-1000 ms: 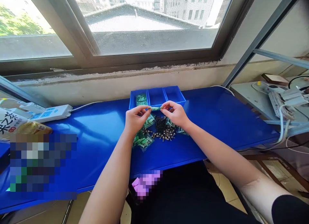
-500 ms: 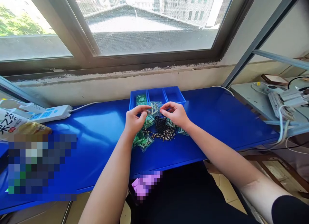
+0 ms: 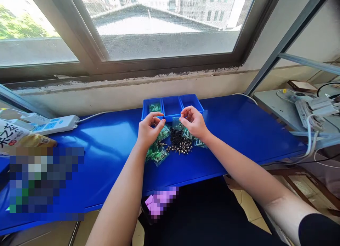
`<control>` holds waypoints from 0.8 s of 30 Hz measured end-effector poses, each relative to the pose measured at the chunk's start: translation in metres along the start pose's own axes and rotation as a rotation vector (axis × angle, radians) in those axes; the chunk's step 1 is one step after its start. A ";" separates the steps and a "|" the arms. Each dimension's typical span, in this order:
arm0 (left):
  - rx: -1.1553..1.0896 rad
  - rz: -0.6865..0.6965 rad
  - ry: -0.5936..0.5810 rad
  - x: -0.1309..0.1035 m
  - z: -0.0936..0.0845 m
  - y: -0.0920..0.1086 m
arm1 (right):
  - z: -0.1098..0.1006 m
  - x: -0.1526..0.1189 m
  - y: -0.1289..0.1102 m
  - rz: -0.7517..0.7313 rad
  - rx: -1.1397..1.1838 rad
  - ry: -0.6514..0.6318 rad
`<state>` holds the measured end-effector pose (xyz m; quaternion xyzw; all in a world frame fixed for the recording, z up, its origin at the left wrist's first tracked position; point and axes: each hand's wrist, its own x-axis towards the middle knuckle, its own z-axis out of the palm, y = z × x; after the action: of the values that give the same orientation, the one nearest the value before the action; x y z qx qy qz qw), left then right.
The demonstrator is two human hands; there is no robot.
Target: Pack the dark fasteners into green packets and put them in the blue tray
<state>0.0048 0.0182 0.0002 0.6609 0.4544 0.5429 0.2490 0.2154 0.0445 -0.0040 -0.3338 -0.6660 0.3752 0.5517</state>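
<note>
My right hand [image 3: 195, 124] pinches the edge of a small clear plastic bag [image 3: 176, 123], which hangs left of the fingertips with pale pieces inside. My left hand [image 3: 151, 129] is curled, thumb and index finger close together near the tray; a tiny dark spot shows at their tips, too small to name. Below the hands lie a heap of black screw-like pieces [image 3: 176, 135] and a pile of shiny metal connectors [image 3: 181, 146]. Several filled bags [image 3: 158, 155] lie at the left of the heap, others [image 3: 199, 143] at the right.
A blue three-compartment tray [image 3: 172, 118] stands behind the hands, with bags in its left compartment. On the blue table [image 3: 111, 161] are a power strip [image 3: 60, 125] and a food packet [image 3: 25, 138] at left. A grey shelf [image 3: 276, 108] with adapters stands at right.
My left hand has come off the bag, which both hands held before. The bag now hangs from my right hand, slightly lower and to the right. My right hand has risen a little.
</note>
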 end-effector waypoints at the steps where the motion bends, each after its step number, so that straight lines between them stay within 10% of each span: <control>1: 0.025 0.020 -0.001 0.000 0.000 0.001 | 0.000 0.000 0.000 -0.012 0.013 -0.013; 9: 0.160 0.161 -0.084 0.001 0.001 0.003 | 0.005 -0.006 -0.003 -0.011 -0.051 -0.113; 24: 0.127 0.023 -0.014 0.002 -0.001 -0.001 | 0.002 -0.004 -0.007 0.032 -0.195 -0.050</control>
<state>0.0038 0.0201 0.0004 0.6843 0.4784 0.5114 0.2033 0.2141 0.0373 -0.0005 -0.3870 -0.7075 0.3254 0.4938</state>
